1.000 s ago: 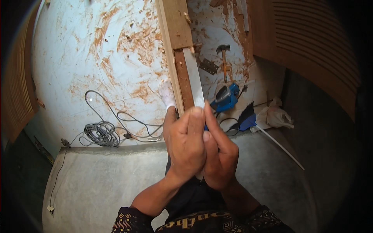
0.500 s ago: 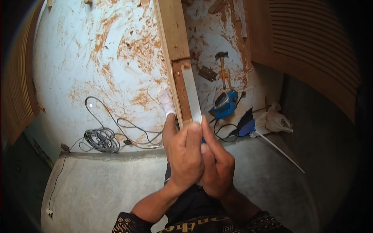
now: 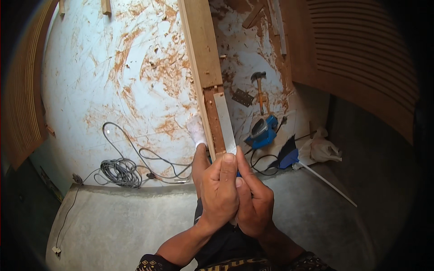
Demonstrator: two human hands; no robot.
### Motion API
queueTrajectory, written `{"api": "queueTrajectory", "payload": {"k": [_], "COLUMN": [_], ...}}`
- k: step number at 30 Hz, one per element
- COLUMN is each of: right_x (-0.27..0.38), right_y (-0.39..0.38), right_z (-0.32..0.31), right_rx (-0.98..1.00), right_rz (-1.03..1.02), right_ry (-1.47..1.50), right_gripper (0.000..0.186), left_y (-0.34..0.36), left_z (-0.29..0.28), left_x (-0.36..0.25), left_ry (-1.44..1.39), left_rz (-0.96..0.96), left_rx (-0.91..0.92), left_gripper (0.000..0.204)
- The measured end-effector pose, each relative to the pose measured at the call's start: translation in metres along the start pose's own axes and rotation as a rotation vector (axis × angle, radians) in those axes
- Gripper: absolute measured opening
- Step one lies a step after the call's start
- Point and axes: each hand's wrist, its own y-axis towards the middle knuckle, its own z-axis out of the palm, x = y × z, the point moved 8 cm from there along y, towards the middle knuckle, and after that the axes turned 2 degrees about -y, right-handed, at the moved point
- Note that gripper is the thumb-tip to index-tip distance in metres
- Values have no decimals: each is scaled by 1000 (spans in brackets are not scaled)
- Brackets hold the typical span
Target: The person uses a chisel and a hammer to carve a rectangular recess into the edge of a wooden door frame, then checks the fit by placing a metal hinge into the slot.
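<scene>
Both my hands are closed together around a chisel (image 3: 226, 126) with a wide, flat steel blade; a bit of its blue handle shows between them. My left hand (image 3: 219, 189) wraps it from the left, its thumb along the top at the base of the blade. From the right my right hand (image 3: 255, 203) grips it, a finger stretched up beside the blade. The blade lies along a shallow, rough-cut recess (image 3: 212, 117) in the edge of a long wooden panel (image 3: 201, 49), its tip near the recess's far end. Small chips sit there.
Right of the panel lie a hammer (image 3: 260, 90), a dark hinge plate (image 3: 242, 97), a blue power planer (image 3: 262, 131), a blue brush (image 3: 289, 158) and a plastic bag (image 3: 323, 147). A coiled cable (image 3: 120, 173) lies left. Shavings (image 3: 162, 67) litter the white floor. Grooved wooden panels (image 3: 361, 49) flank both sides.
The whole scene sits slightly lower in the picture, as the view has shifted. Both hands keep their grip on the chisel, and its blade stays along the recess.
</scene>
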Motion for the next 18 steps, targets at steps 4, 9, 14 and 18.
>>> {"api": "queueTrajectory", "payload": {"k": [4,9,14,18], "right_x": [4,7,4,5], "right_y": [3,6,2,-1], "right_z": [-2,1,-2,-2], "right_rx": [4,-21,3,-9], "right_rz": [-144,-161,-110,-174], "right_ry": [-207,-91,-118,-150], "right_gripper": [46,47,47,47], "left_y": [-1,5,-2,2], "left_z": [-4,-4,-4,-4], "left_x": [5,4,11,-3], "left_ry": [-4,-6,111,99], "left_rz": [4,-27,72,43], "left_rx": [-11,-21,36,9], "left_gripper": [46,47,46,47]}}
